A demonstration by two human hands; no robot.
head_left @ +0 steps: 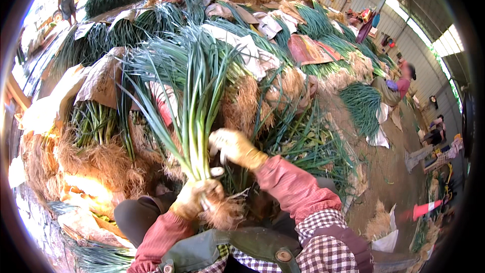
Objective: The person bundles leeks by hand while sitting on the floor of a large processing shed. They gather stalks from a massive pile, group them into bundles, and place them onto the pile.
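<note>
Here, the left hand clasps one leafy bunch, the right hand's grip unclear.

The leaves are green, roots tan, sleeves pink, shirt maroon-white checked.

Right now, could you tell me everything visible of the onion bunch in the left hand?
The onion bunch has long, dark-green leaves spreading at the top, paler stems below and tangled tan roots at the bottom. It stands nearly upright before the person. The left hand grips it low, near the roots; whether the blurred right hand touches it, I cannot tell.
</note>
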